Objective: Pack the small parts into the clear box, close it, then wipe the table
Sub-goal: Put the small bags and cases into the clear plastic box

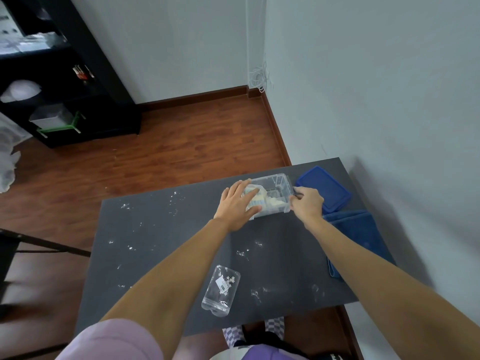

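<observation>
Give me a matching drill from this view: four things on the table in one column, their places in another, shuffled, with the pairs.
Things:
1. blue lid
2. blue cloth
3. small clear bag
4. clear box

Places:
A. between the two hands
B. near table edge, closest to the person
C. far right corner of the table
D. right side, partly under the right forearm

Pairs: 1-C, 2-D, 3-B, 4-A

a black shelving unit [78,81] stands against the far wall at the left, its shelves holding things too dim to make out, with a grey bin [50,116] low down on a green-edged stand. wooden floorboards [181,149] run to a brown skirting board [197,96]. a bundle of white cable [259,79] hangs in the corner. a dark chair frame [39,242] sits at the left edge.
</observation>
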A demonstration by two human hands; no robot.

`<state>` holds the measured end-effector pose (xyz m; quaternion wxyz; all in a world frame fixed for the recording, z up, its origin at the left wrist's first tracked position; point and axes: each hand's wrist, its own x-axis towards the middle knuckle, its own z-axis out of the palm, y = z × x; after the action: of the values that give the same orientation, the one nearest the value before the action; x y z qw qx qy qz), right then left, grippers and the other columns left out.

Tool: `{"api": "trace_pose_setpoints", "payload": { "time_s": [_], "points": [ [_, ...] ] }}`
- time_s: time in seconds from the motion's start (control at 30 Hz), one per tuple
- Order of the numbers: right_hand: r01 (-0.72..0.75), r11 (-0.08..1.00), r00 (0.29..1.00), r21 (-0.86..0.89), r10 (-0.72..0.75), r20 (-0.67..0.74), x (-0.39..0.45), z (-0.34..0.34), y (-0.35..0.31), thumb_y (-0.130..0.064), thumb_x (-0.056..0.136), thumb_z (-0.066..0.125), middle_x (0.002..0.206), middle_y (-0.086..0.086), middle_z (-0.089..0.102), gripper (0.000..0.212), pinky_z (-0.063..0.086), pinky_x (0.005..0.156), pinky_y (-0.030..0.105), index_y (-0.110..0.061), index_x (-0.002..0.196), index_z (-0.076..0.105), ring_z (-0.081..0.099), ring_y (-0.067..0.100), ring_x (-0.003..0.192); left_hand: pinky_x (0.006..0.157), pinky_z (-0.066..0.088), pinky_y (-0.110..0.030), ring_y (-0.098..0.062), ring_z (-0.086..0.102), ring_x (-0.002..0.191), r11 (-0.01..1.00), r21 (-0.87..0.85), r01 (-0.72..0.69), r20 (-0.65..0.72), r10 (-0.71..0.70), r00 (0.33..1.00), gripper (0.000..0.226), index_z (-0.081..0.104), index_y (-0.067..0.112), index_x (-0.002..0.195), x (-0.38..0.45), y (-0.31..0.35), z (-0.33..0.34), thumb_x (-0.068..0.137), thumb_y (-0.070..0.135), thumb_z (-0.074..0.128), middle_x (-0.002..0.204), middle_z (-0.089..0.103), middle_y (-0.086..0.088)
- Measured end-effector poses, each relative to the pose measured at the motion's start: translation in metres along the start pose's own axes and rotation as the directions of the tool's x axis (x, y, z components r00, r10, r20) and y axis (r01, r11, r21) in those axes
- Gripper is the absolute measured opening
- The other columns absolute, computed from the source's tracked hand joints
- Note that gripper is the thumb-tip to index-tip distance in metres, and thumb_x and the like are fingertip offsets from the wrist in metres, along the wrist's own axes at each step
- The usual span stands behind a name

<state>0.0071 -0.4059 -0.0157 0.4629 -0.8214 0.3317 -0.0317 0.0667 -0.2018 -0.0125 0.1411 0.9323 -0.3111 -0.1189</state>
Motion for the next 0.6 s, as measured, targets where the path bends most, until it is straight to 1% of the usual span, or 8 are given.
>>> {"api": "trace_pose_setpoints", "payload": {
  "time_s": [0.07, 0.13, 0.23, 0.33, 0.4, 0.43, 0.5, 0.6],
  "points": [
    [-0.003, 1.0, 1.0, 0.01, 0.003, 0.002, 0.001, 0.0, 0.001, -0.006, 0.09, 0.065, 0.109, 0.016, 0.074, 0.032, 0.057, 0.092, 0.05, -0.003, 0.122, 0.068, 0.069, 0.035, 0.102, 0.12, 0.006, -0.048, -0.021, -0.006, 0.15, 1.0, -0.008, -0.015, 0.025, 0.016, 1.0, 0.057, 0.023, 0.032, 0.15, -0.008, -0.003, 0.001, 0.098, 0.052, 0.035, 0.163, -0.006, 0.001],
    [-0.006, 1.0, 1.0, 0.02, 0.006, -0.004, 0.001, 0.0, 0.001, -0.005, 0.089, 0.065, 0.108, 0.016, 0.074, 0.031, 0.058, 0.091, 0.049, -0.003, 0.12, 0.069, 0.069, 0.034, 0.101, 0.119, 0.008, -0.045, -0.02, -0.01, 0.15, 0.997, -0.071, -0.003, -0.036, 0.001, 0.999, 0.06, 0.014, 0.031, 0.153, -0.021, -0.007, 0.001, 0.099, 0.049, 0.033, 0.162, -0.014, 0.001],
    [-0.013, 0.999, 1.0, 0.036, 0.013, -0.006, 0.002, 0.0, 0.001, -0.004, 0.089, 0.065, 0.11, 0.016, 0.073, 0.032, 0.058, 0.09, 0.048, -0.002, 0.121, 0.068, 0.069, 0.033, 0.101, 0.117, 0.013, -0.04, -0.021, -0.003, 0.151, 0.967, -0.229, 0.108, -0.116, -0.138, 0.984, 0.063, 0.015, 0.028, 0.153, -0.048, -0.019, 0.001, 0.099, 0.045, 0.041, 0.163, -0.008, -0.001],
    [-0.006, 0.999, 1.0, 0.034, 0.006, -0.005, 0.003, 0.0, 0.001, -0.004, 0.088, 0.064, 0.108, 0.017, 0.073, 0.032, 0.058, 0.09, 0.049, -0.001, 0.12, 0.069, 0.069, 0.035, 0.1, 0.118, 0.024, -0.043, -0.025, 0.018, 0.147, 0.903, -0.315, 0.292, -0.025, -0.315, 0.949, 0.064, 0.025, 0.02, 0.151, -0.091, -0.039, 0.006, 0.096, 0.041, 0.05, 0.16, 0.016, -0.006],
    [-0.004, 1.0, 1.0, 0.03, 0.004, -0.001, 0.004, 0.0, 0.002, -0.004, 0.088, 0.064, 0.111, 0.017, 0.072, 0.033, 0.058, 0.09, 0.049, -0.001, 0.121, 0.068, 0.069, 0.035, 0.102, 0.114, 0.032, -0.044, -0.026, 0.031, 0.14, 0.896, -0.263, 0.358, 0.095, -0.345, 0.934, 0.074, 0.031, 0.016, 0.148, -0.125, -0.053, 0.015, 0.088, 0.052, 0.057, 0.15, 0.03, -0.007],
    [-0.004, 1.0, 1.0, 0.026, 0.004, 0.001, 0.004, 0.0, 0.003, -0.005, 0.088, 0.063, 0.112, 0.017, 0.072, 0.034, 0.058, 0.091, 0.048, -0.001, 0.122, 0.067, 0.069, 0.035, 0.103, 0.113, 0.033, -0.044, -0.025, 0.032, 0.138, 0.909, -0.207, 0.361, 0.162, -0.332, 0.929, 0.087, 0.029, 0.017, 0.148, -0.142, -0.056, 0.02, 0.081, 0.062, 0.06, 0.149, 0.029, -0.005],
    [-0.003, 1.0, 1.0, 0.019, 0.003, -0.004, 0.005, 0.0, 0.003, -0.005, 0.089, 0.064, 0.114, 0.017, 0.071, 0.034, 0.058, 0.091, 0.048, -0.001, 0.122, 0.066, 0.068, 0.034, 0.104, 0.114, 0.029, -0.045, -0.024, 0.023, 0.14, 0.948, -0.078, 0.307, 0.26, -0.278, 0.925, 0.112, 0.018, 0.026, 0.151, -0.167, -0.059, 0.03, 0.063, 0.077, 0.064, 0.154, 0.018, 0.0],
    [-0.001, 1.0, 1.0, 0.007, 0.001, -0.009, 0.005, 0.001, 0.004, -0.005, 0.089, 0.064, 0.111, 0.018, 0.071, 0.032, 0.058, 0.089, 0.05, 0.0, 0.12, 0.068, 0.069, 0.035, 0.102, 0.118, 0.015, -0.049, -0.022, 0.002, 0.145, 0.983, 0.008, 0.184, 0.302, -0.177, 0.937, 0.12, 0.005, 0.045, 0.149, -0.178, -0.058, 0.042, 0.052, 0.077, 0.069, 0.159, -0.005, 0.004]
  ]
}}
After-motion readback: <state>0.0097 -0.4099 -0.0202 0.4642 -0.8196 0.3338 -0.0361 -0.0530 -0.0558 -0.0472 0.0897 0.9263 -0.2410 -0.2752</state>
